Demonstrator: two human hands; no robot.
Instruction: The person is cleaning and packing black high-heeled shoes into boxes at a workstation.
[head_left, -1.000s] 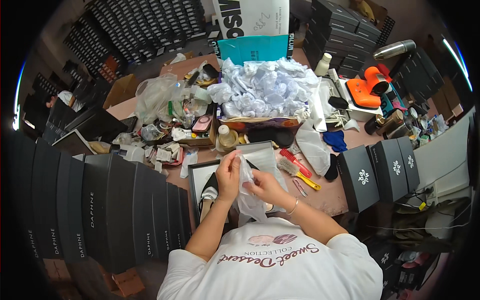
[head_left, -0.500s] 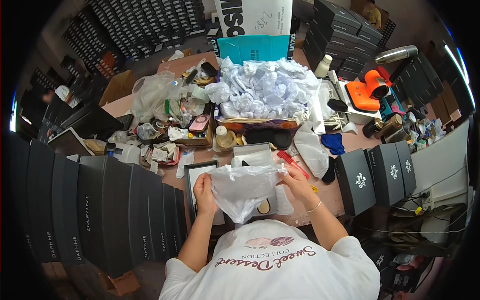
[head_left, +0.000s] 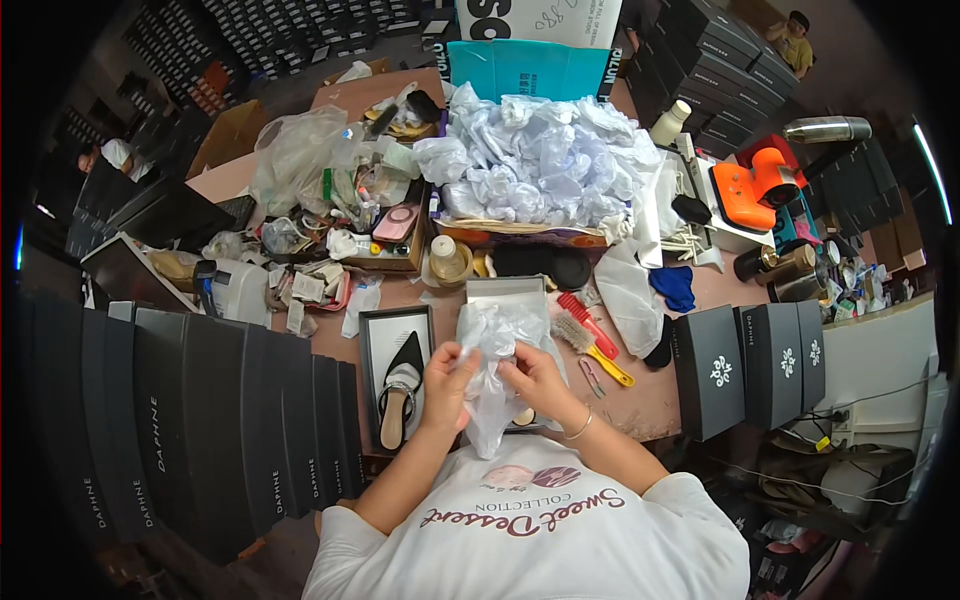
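Observation:
My left hand [head_left: 447,378] and my right hand [head_left: 533,380] both grip a sheet of thin white tissue paper [head_left: 493,352], gathered between them above the table's near edge. Its lower part hangs down toward my chest. Just left of my left hand lies a black shallow box lid [head_left: 374,330] with a pointed black and white shoe [head_left: 402,386] in it. Behind the paper stands an open white box [head_left: 506,290]; what lies under the paper is hidden.
A big heap of crumpled white paper [head_left: 545,165] fills the back middle. Brushes with red and yellow handles [head_left: 596,340] lie to the right. Black shoe boxes [head_left: 760,365] stand on the right and in a long row [head_left: 200,420] on the left. Clutter and a plastic bag [head_left: 300,160] sit back left.
Half a second ago my hands held the tissue paper spread wide apart. Now they have come together and the paper is bunched between them.

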